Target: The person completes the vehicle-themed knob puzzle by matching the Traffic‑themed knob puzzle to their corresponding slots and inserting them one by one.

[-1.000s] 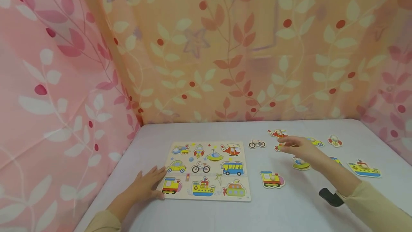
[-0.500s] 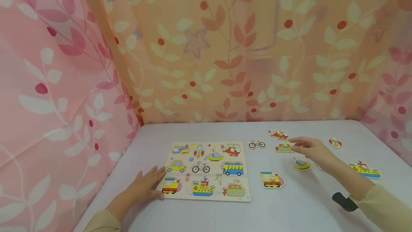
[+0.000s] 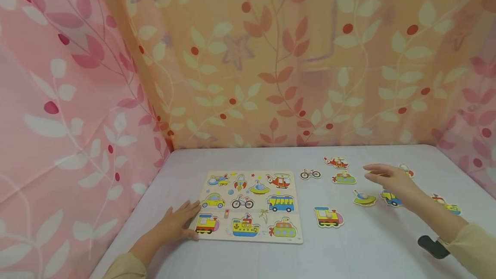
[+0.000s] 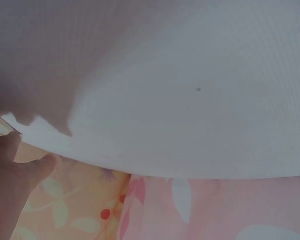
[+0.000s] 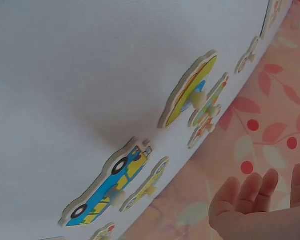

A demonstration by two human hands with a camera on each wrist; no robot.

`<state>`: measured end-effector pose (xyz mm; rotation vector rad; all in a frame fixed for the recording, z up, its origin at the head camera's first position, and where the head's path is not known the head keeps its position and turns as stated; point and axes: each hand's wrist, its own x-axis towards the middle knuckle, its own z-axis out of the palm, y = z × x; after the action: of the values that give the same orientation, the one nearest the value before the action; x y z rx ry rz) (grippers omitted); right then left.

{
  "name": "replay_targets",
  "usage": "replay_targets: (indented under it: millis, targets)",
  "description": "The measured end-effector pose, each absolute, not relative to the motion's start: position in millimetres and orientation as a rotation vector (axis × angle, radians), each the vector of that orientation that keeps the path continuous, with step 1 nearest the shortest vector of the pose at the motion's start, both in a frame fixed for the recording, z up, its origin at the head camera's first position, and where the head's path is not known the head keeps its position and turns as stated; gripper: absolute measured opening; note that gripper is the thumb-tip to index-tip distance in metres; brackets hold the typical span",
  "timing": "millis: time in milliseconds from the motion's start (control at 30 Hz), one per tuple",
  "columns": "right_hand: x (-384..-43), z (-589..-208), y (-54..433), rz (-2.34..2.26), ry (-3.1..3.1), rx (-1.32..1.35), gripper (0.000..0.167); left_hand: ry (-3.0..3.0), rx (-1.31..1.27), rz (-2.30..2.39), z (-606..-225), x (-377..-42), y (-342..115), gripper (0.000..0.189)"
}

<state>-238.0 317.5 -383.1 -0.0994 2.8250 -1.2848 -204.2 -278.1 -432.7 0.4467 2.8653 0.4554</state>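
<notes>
A wooden peg puzzle board (image 3: pixel 228 212) printed with vehicles lies on the table. My left hand (image 3: pixel 176 223) rests at its left edge, fingers spread. My right hand (image 3: pixel 395 183), fingers extended and holding nothing, is over the loose pieces at the right. Near it are the bus piece (image 3: pixel 390 198), flying saucer piece (image 3: pixel 364 198), submarine piece (image 3: pixel 344 178) and rocket piece (image 3: pixel 406 170). In the head view it mostly hides the car piece, but the right wrist view shows that yellow car piece (image 5: pixel 147 186) beside the bus. The left wrist view shows part of my left hand (image 4: pixel 15 175).
Between board and right hand lie the train piece (image 3: pixel 328 217), bicycle piece (image 3: pixel 311 174) and helicopter piece (image 3: pixel 336 162). A ship piece (image 3: pixel 447 206) sits farther right, partly behind my forearm. Floral curtains (image 3: pixel 271 76) stand behind and beside the white table (image 3: pixel 248 261).
My right hand has moved rightward over the pieces, uncovering the submarine and then the bus. It now partly covers the rocket. My left hand has stayed at the board, and the pieces lie still.
</notes>
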Motion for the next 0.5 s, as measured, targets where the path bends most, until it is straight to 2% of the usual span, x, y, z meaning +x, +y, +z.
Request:
replay_targets:
  millis: [300,500]
  targets:
    - [-239.2,-387.3,345.7,-1.284,2.876,-0.091,0.059,2.865,0.451,0.476,-432.5,-202.7,-277.2,0.093]
    - [-244.9,-392.9,365.9,-1.327,2.808,-0.018,0.066,2.862,0.44,0.468,-433.2,-202.0,-277.3,0.093]
